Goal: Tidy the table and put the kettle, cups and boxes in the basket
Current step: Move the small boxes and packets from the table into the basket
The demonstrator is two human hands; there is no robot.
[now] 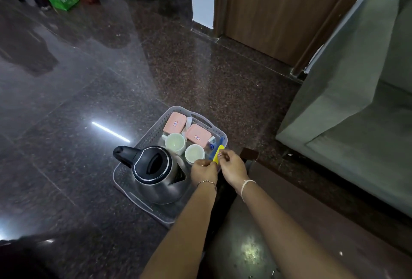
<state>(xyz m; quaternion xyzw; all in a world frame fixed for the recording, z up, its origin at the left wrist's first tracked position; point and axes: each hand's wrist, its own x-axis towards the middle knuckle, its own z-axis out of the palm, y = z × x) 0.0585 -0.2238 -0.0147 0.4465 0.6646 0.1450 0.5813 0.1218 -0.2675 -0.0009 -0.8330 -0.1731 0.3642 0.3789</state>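
Basket (146,137) sits on the dark floor (89,82). Inside, the kettle (153,171) fills the 7 o'clock corner, the far cup (175,143) and near cup (194,153) stand mid-basket, and the left box (175,122) and right box (198,135) lie toward 12 o'clock. At 3 o'clock the right hand (231,167) pinches a yellow packet (216,156). The left hand (204,172) curls beside it, perhaps gripping too; I cannot tell.

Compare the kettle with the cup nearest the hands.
The kettle is shiny steel with a black lid and handle; the cup is pale and whitish. The kettle is much the larger and fills the near end of the basket; the cup sits about midway along. The kettle's lid is shut; the cup is open on top and looks empty. Both stand upright inside the basket.
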